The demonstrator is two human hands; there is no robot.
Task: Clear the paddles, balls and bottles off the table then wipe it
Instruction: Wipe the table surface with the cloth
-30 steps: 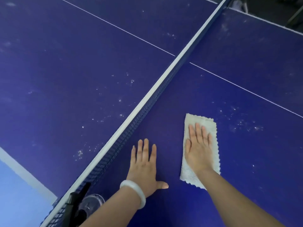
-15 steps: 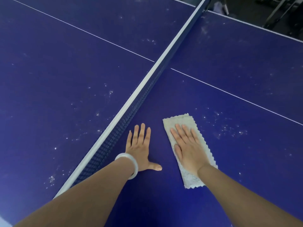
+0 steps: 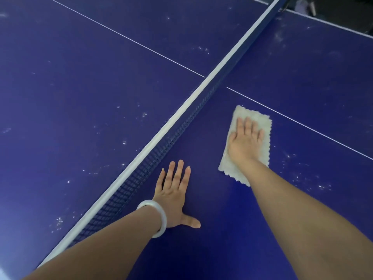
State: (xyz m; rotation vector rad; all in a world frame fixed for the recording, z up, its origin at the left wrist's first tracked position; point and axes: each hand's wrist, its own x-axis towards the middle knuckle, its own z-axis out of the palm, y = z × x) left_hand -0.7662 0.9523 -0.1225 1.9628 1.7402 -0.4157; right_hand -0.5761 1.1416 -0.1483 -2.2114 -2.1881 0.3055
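My right hand (image 3: 245, 141), fingers straight and flat, presses the pale, fuzzy rectangular cloth (image 3: 253, 114) with scalloped edges. It is now pushed farther up the dark blue surface (image 3: 101, 77) toward the thin white centre line (image 3: 302, 124) than half a second ago, when it lay just beside my left hand (image 3: 173, 197). That hand, fingers spread and palm down, rests flat on the smooth, white-flecked surface close to the mesh net (image 3: 161, 146) with its white top band, a smooth pale bangle (image 3: 159, 217) round the wrist.

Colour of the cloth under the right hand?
Off-white, cream-toned cloth with a scalloped edge, seen in the head view, the only one.
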